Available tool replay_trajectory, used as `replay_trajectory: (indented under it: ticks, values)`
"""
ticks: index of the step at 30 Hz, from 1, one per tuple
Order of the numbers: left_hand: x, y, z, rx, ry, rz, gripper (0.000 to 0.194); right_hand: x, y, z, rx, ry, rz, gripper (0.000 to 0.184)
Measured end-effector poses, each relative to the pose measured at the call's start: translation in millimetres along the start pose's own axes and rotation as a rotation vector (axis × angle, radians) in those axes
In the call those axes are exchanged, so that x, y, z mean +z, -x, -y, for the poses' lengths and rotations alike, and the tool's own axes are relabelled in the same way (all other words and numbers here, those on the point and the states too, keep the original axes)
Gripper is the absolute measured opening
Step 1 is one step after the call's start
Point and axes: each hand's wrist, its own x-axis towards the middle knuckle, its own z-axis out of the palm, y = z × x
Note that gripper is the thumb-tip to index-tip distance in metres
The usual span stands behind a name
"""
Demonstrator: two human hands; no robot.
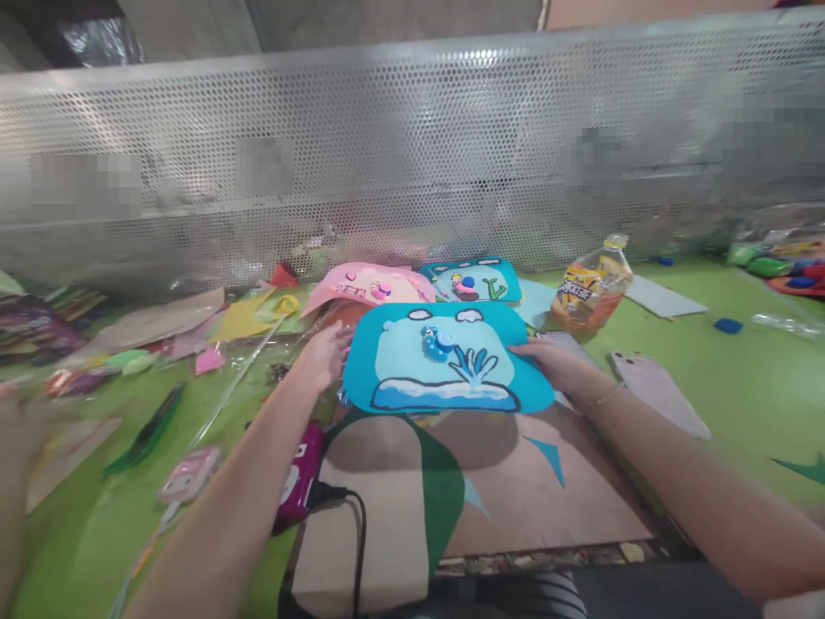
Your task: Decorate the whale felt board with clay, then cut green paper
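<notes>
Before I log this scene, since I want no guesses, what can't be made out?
All in the head view:
Right hand: fingertips hidden behind the blue card.
Purple box: left part hidden by the left arm.
Bottle label: small print lost to blur.
Striped cloth: cut off by the lower edge.

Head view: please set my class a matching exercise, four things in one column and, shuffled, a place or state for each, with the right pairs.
Things
1. Front blue card
2. Plastic bottle
3. Magenta device
4. Pale pink phone

Places and states
A. Lying flat on the green table
B. Has a black cable plugged in
C. Gripped by the right hand
D. Wears a yellow label

Pairs: 1-C, 2-D, 3-B, 4-A
</notes>
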Motion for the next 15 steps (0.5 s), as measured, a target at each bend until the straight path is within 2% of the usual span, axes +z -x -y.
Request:
replay_trajectory:
  ticks: [4, 7, 10, 15]
  values:
    - [-2.2, 2.0, -1.0, 0.026, 0.065, 0.012, 0.035, -6.0, -8.1, 16.1, -0.046, 0.021, -0.056, 0.041]
    - [-5.1, 1.5, 0.2, 0.015, 0.076, 0.05, 0.033, -1.5, -19.1, 33.7, -0.099, 0.017, -0.113, 0.037]
    - [-7.2, 0.1, 1.5, 0.011, 0.069, 0.064, 0.033, 12.3, -37.2, 54.3, -0.175, 0.008, -0.143, 0.033]
    - [-7.1, -0.2, 2.3, 0.043, 0.065, 0.049, 0.032, 47.6, -84.0, 84.8, -0.228, 0.182, -0.127, 0.026]
